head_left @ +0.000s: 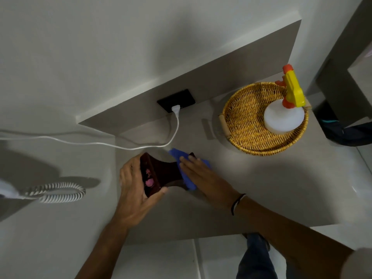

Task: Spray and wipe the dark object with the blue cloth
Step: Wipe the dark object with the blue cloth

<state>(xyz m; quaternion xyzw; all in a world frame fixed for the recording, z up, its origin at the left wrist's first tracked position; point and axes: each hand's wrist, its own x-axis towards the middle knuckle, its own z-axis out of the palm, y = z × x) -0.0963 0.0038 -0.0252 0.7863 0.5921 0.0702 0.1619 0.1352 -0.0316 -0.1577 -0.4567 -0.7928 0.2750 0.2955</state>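
Observation:
A dark brown, vase-like object [163, 172] lies on its side on the grey counter [251, 178], its open mouth showing pink bits inside. My left hand [132, 190] grips its wide mouth end. My right hand [198, 171] lies flat on the blue cloth [179, 155], pressing the cloth onto the object's narrower part. The cloth wraps over that part and hides some of it. A white spray bottle [283, 117] with a yellow and orange trigger head stands in a wicker basket [245, 125] at the right, away from both hands.
A white plug and cable [175, 125] run from a black wall socket [176, 100] across the counter's left part, close behind the object. A coiled white cord [60, 192] lies on the lower surface at left. A leg in jeans [253, 258] shows below the counter's front edge.

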